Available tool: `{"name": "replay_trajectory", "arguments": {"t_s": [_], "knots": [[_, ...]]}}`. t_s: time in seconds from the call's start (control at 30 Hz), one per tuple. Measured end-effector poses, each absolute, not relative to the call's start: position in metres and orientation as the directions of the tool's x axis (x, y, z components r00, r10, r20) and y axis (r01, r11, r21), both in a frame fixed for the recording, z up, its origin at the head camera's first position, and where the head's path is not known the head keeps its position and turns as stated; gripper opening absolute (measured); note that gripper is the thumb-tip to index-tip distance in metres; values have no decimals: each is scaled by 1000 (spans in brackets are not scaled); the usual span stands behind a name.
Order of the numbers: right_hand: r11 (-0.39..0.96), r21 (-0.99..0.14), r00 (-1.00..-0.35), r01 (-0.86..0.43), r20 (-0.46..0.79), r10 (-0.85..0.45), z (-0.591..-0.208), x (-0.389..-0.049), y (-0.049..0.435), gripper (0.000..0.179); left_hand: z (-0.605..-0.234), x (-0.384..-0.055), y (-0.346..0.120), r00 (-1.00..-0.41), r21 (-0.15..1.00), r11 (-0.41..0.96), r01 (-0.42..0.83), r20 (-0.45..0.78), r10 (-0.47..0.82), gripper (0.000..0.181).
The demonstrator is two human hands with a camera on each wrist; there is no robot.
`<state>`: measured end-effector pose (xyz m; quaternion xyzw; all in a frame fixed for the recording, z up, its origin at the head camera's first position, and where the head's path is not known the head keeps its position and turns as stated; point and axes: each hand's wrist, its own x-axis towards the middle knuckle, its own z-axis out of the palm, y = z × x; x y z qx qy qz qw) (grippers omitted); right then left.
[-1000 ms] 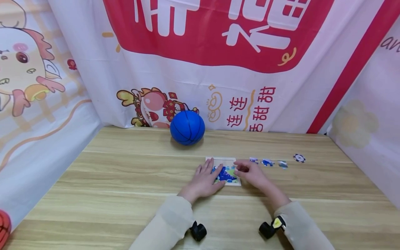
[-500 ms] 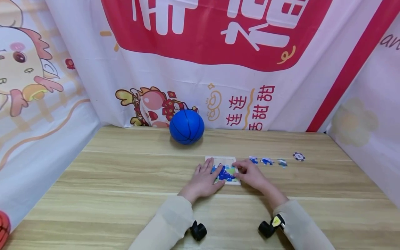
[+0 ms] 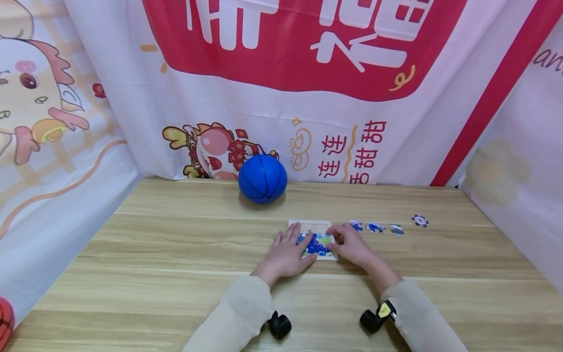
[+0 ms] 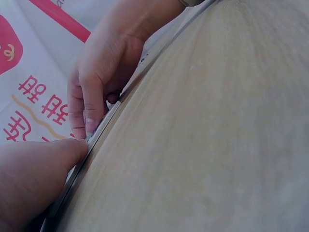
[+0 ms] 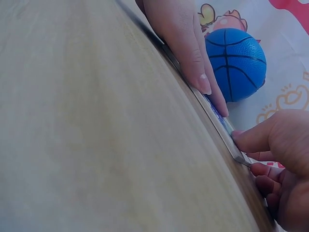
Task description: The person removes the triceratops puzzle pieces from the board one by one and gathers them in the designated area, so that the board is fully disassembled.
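A small jigsaw puzzle (image 3: pixel 317 247), mostly blue with green parts, lies in a pale tray (image 3: pixel 323 222). The tray's upper strip shows bare backing. My left hand (image 3: pixel 283 253) rests flat with spread fingers over the puzzle's left side and the tray rim. At the right edge, my right hand (image 3: pixel 353 244) holds a green puzzle piece (image 3: pixel 325 241) between curled thumb and forefinger, low against the tray. Its other fingers are tucked in beside the rim, as the right wrist view shows. The fingers partly hide the piece.
Loose puzzle pieces (image 3: pixel 376 227) lie in a row right of the tray, near a round black-and-white chip (image 3: pixel 420 221). A blue ball (image 3: pixel 262 179) stands behind, by the printed cloth. A red ball (image 3: pixel 5 322) shows at the left edge. The table (image 3: pixel 176 274) is wooden.
My right hand has come down onto the puzzle's right edge, its thumb and forefinger now at the green piece. My left hand has stayed in place.
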<state>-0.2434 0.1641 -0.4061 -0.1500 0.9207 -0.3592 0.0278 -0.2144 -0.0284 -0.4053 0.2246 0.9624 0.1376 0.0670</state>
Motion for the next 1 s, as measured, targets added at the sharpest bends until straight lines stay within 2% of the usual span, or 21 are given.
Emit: {"name": "replay_trajectory", "arguments": {"t_s": [0.3, 0.6, 1.0], "knots": [[671, -700, -959, -245, 75, -272, -408, -242, 163, 29, -406, -215, -27, -893, 294, 864, 408, -70, 445, 62], [581, -779, -962, -236, 104, -251, -409, -241, 164, 29, -404, -213, -28, -891, 315, 861, 400, -85, 445, 62], [591, -781, -969, -202, 70, -238, -410, -242, 164, 31, -405, -215, -29, -891, 330, 856, 398, -84, 446, 62]]}}
